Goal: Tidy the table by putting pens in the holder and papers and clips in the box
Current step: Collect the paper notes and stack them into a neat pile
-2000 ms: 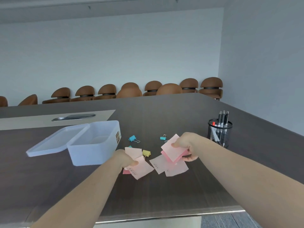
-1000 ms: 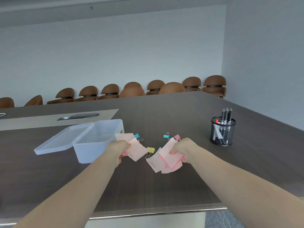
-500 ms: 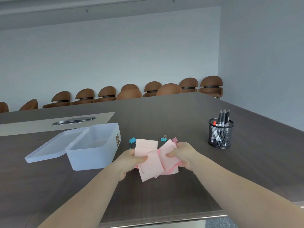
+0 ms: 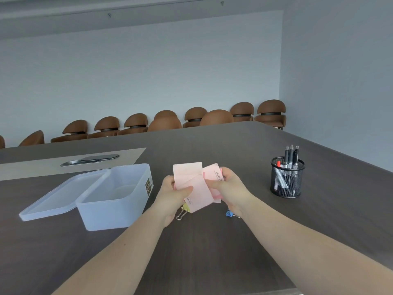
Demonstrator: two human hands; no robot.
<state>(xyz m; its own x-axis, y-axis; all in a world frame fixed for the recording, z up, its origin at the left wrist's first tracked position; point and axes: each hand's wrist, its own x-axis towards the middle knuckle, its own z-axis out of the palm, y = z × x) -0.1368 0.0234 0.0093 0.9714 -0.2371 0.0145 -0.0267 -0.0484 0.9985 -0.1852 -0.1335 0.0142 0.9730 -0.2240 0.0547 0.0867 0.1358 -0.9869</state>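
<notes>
Both hands hold a bunch of pink paper notes [image 4: 192,184] above the dark table [image 4: 212,248]. My left hand [image 4: 173,196] pinches the notes from the left, and my right hand [image 4: 230,189] grips them from the right. A yellow binder clip [image 4: 183,210] lies on the table under my left hand, and a blue clip [image 4: 230,213] peeks out beneath my right wrist. The translucent box [image 4: 114,207] stands open just left of my hands. The black mesh holder [image 4: 287,184] with several pens stands to the right.
The box's lid [image 4: 51,199] lies flat against the box's left side. A pale strip with a metal cable flap [image 4: 90,159] runs across the table behind the box. Brown chairs [image 4: 217,118] line the far wall. The table's front edge is near the bottom right.
My two hands came together, merged the two bunches of notes into one, and lifted it off the table. The clips that were beside the papers now lie below my hands.
</notes>
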